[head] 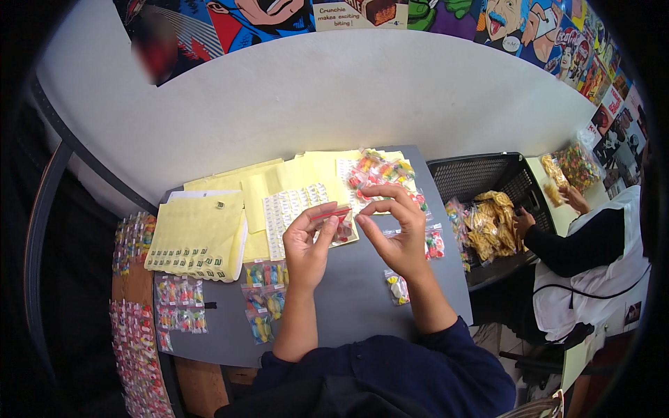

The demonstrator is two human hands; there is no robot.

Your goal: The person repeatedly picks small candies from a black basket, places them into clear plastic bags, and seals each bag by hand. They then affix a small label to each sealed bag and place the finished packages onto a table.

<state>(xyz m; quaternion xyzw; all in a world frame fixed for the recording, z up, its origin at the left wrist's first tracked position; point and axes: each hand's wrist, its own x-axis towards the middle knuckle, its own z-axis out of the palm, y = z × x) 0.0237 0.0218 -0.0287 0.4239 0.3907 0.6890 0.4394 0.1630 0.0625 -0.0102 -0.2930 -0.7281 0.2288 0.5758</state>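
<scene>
My left hand (307, 251) pinches a small clear zip bag (342, 230) by its top, just under the red seal strip. Reddish wrapped sweets show inside. Close to the bag's right side, my right hand (400, 237) has its fingers curled and spread; I make out nothing in it. Beneath my hands lies a sheet of small white labels (282, 222) on yellow backing paper (254, 209). Beyond my right hand is a pile of filled sweet bags (381, 170). One sweet bag (397, 288) lies beside my right wrist.
On the grey table (345, 308), several sweet bags (264, 298) lie left of my forearm, others (181, 303) farther left near a yellow label stack (196, 230). Many bags hang over a wooden board (130, 285). At right, a co-worker (585, 261) reaches by a black crate (481, 177) of snack bags (488, 224).
</scene>
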